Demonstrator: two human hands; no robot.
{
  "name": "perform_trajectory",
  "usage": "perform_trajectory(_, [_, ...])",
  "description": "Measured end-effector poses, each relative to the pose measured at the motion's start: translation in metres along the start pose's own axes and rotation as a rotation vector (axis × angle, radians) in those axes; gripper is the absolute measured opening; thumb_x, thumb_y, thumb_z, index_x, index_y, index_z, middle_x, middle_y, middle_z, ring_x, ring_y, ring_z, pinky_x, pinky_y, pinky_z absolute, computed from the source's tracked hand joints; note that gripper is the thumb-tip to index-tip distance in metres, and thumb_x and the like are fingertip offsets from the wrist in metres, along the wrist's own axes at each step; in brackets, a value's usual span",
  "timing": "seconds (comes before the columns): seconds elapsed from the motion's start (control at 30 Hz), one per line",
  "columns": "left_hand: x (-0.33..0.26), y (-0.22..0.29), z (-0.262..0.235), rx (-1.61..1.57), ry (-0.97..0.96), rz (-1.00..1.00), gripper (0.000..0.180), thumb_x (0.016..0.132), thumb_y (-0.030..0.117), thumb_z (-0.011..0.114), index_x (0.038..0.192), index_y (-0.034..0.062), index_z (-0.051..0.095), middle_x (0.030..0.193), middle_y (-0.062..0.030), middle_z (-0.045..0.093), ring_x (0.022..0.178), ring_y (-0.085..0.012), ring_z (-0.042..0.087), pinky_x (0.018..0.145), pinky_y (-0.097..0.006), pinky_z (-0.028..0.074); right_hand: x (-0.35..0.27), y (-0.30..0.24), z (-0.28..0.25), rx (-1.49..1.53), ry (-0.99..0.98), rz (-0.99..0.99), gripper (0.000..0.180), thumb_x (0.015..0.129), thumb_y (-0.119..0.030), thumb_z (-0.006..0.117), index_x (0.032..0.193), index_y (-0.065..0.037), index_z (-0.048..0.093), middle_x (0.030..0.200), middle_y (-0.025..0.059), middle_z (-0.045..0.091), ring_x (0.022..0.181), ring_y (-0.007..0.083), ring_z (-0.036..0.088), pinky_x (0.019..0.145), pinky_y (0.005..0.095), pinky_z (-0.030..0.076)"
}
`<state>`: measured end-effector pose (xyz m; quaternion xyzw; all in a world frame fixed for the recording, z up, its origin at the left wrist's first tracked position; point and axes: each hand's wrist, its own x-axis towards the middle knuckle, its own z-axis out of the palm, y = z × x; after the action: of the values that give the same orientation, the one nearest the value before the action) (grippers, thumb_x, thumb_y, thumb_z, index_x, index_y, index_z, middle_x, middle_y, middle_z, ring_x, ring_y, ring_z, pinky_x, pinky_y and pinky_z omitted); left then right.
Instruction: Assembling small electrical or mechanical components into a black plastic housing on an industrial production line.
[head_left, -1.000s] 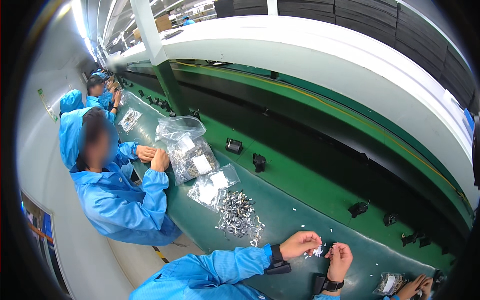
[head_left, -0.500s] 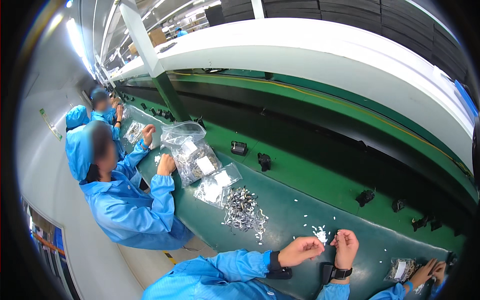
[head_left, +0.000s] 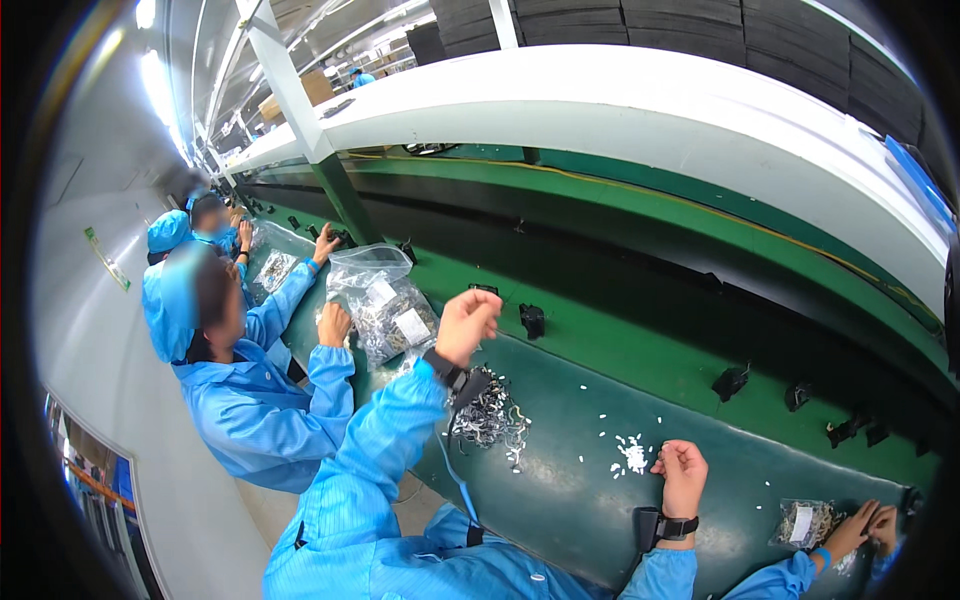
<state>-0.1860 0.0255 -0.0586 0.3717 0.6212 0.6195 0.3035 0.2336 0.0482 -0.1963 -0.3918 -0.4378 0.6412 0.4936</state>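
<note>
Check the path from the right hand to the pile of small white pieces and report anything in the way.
Nothing visible stands in the way: the right hand is just right of the pile of small white pieces. The left hand is well off to the left, outside that gap.

Green bench top [head_left: 560,430]: small white pieces [head_left: 632,456], heap of dark-and-pale bits [head_left: 495,418], filled clear bags [head_left: 382,325]

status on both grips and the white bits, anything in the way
Left grip raised, contents unclear. Right grip beside white bits, contents unclear. Bits loosely heaped on table. Left arm partly hides strip pile.
</note>
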Motion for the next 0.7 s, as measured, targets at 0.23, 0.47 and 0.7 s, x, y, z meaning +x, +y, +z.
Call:
perform_trajectory(0.23, [0.098,-0.103,-0.032,0.803,0.245,0.102,0.048,0.080,0.030,0.083,0.124,0.0145,0.072,0.103,-0.0128,0.075,0.103,-0.0300,0.070,0.096,-0.039,0.054,-0.002,0.001,-0.003,-0.009,0.005,-0.023,0.006,0.099,-0.006,0.064,0.102,-0.001,0.066,0.084,0.0029,0.067,0.066,0.0100,0.063,0.061,0.0236,0.051])
perform_trajectory(0.47, [0.112,-0.111,-0.013,1.076,0.278,-0.019,0.062,0.072,0.035,0.087,0.129,0.0171,0.070,0.120,-0.0174,0.071,0.117,-0.0340,0.065,0.104,-0.043,0.049,-0.002,0.000,-0.002,-0.018,0.003,-0.017,0.006,0.099,-0.006,0.065,0.101,0.000,0.066,0.084,0.0038,0.067,0.066,0.0103,0.063,0.060,0.0250,0.053])
perform_trajectory(0.7, [0.083,-0.072,-0.016,0.195,0.305,0.207,0.049,0.087,0.011,0.075,0.135,0.0117,0.063,0.116,-0.0025,0.069,0.093,-0.0148,0.068,0.076,-0.031,0.054,-0.010,0.005,-0.006,-0.007,0.048,-0.021,0.009,0.098,-0.007,0.067,0.101,0.001,0.066,0.085,0.0048,0.067,0.069,0.0112,0.063,0.061,0.0270,0.056])
